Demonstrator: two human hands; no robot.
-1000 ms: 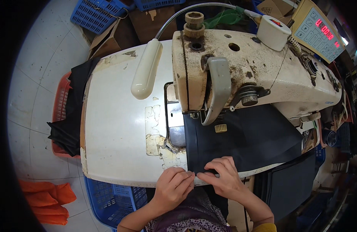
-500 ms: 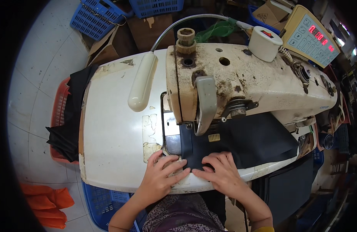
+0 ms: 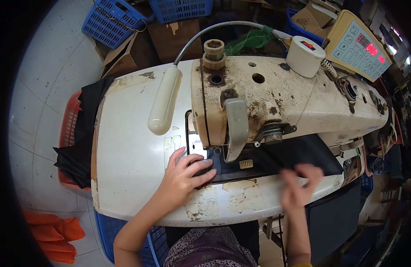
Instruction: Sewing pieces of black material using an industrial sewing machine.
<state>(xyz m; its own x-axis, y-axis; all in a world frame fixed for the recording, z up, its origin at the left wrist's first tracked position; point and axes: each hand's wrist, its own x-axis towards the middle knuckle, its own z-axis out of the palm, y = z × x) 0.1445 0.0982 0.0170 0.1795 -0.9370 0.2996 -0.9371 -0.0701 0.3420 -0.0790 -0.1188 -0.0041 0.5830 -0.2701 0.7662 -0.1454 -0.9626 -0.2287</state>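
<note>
A black sheet of fabric or leather (image 3: pixel 276 155) lies under the head of the old cream sewing machine (image 3: pixel 263 95). A small ribbed yellowish piece (image 3: pixel 246 164) sits on it beside the machine's lever. My left hand (image 3: pixel 186 173) rests with fingers apart at the sheet's left edge, near the metal needle plate (image 3: pixel 198 147). At the sheet's near edge, to the right, is my right hand (image 3: pixel 301 184), smeared by motion. Whether its fingers grip the edge cannot be made out. The needle area is mostly hidden behind the machine head.
A white lamp (image 3: pixel 164 104) on a bendy metal neck hangs over the worn white table (image 3: pixel 130 147). At the back right stands a control panel (image 3: pixel 360 44). Black cloth (image 3: pixel 81 133) drapes over a red basket at left. Blue baskets (image 3: pixel 112 24) stand behind.
My right hand has moved right along the sheet. The sheet's near edge has shifted away from me, baring more of the table. My left hand has gone slightly forward. The panel's display differs.
</note>
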